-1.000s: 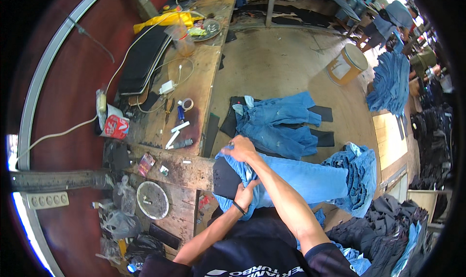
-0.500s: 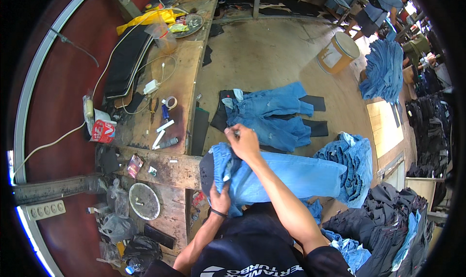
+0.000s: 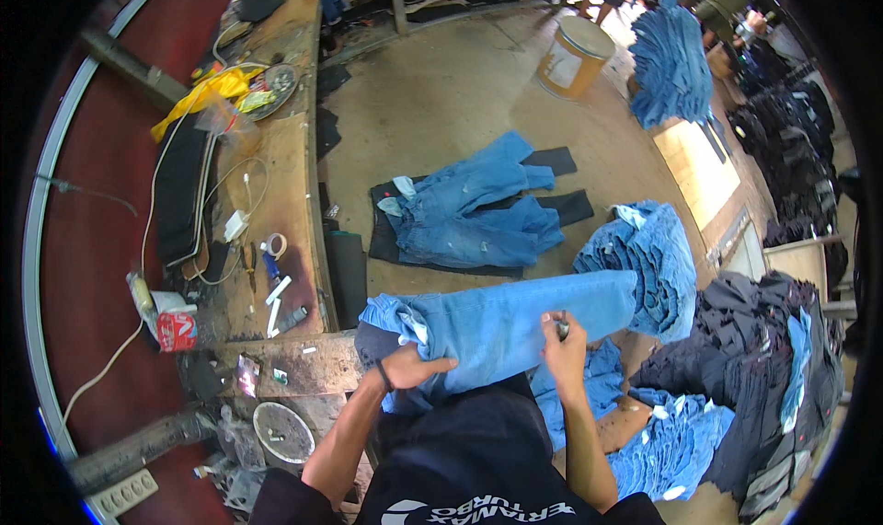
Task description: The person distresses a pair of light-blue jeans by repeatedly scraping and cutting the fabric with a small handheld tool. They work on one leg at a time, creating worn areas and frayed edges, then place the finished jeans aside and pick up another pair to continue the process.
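Note:
A light blue pair of jeans (image 3: 506, 327) lies lengthwise in front of me, stretched over a dark, rounded support that shows at its left end. Its gathered waistband (image 3: 395, 318) is bunched there. My left hand (image 3: 412, 367) rests on the denim just below the waistband, with a finger or thumb stretched to the right; the other fingers are partly hidden. Above the lower part of the leg, my right hand (image 3: 564, 346) is closed around a small dark object (image 3: 563, 326), mostly covered by the fingers and too small to name.
Folded jeans (image 3: 639, 267) are stacked at the leg's far end. More jeans (image 3: 469, 207) lie on dark cloth on the floor ahead. Dark garments (image 3: 736, 359) pile up at right. A cluttered wooden bench (image 3: 299, 171) runs along the left, with a cardboard drum (image 3: 575, 57) farther off.
My right hand has moved right and nearer, from the waistband to the leg. My left hand has shifted from holding the waistband's edge onto the denim. The view has turned.

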`<state>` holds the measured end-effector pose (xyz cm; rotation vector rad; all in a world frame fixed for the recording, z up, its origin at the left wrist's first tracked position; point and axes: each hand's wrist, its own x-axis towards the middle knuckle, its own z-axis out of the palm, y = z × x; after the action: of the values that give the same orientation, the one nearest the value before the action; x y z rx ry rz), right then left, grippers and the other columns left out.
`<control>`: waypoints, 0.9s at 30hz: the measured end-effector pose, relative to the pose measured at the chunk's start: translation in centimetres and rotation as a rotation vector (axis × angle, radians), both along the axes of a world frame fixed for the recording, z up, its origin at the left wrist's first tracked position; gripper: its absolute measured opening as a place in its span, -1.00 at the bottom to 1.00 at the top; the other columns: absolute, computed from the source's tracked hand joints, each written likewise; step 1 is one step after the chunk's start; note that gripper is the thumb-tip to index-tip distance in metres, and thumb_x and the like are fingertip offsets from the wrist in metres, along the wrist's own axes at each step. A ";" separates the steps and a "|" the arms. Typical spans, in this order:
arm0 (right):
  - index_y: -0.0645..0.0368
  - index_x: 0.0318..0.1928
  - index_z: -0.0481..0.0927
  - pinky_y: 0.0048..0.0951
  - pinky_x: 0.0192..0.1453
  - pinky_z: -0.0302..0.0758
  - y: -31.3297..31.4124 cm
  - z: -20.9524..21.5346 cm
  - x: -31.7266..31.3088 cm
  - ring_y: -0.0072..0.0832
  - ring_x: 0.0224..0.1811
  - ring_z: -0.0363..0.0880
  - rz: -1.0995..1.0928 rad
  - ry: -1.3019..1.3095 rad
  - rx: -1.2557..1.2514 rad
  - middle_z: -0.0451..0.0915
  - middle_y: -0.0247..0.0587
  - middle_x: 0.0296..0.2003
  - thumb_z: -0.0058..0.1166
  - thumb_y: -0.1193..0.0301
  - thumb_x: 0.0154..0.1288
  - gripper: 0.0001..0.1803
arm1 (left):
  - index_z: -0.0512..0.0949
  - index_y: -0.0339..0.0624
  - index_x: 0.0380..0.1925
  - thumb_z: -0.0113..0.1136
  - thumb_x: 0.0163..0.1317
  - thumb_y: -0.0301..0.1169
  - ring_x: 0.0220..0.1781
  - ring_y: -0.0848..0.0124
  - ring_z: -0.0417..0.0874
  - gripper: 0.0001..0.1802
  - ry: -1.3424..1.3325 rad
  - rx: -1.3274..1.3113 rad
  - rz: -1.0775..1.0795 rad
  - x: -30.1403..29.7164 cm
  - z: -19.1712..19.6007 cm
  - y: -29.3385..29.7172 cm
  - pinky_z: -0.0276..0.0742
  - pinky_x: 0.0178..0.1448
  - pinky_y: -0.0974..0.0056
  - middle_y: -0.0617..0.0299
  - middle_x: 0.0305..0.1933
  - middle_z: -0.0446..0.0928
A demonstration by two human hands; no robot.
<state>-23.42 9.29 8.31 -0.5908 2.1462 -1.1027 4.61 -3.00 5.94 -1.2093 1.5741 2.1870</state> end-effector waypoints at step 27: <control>0.20 -0.53 0.44 -0.41 -0.59 0.32 3.0 -2.3 6.0 -0.63 -0.69 0.37 0.092 -0.214 -0.004 0.36 -0.37 -0.70 0.20 0.23 0.56 -0.52 | 0.56 -0.25 0.23 0.45 0.37 -0.33 -0.06 0.34 0.74 -0.51 0.350 0.239 0.274 -6.1 -2.3 3.8 0.73 0.07 0.19 0.13 0.05 0.69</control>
<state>-17.42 12.29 6.01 -0.5417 1.9160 -1.0699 -1.53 0.78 3.66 -1.0670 1.2597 2.7959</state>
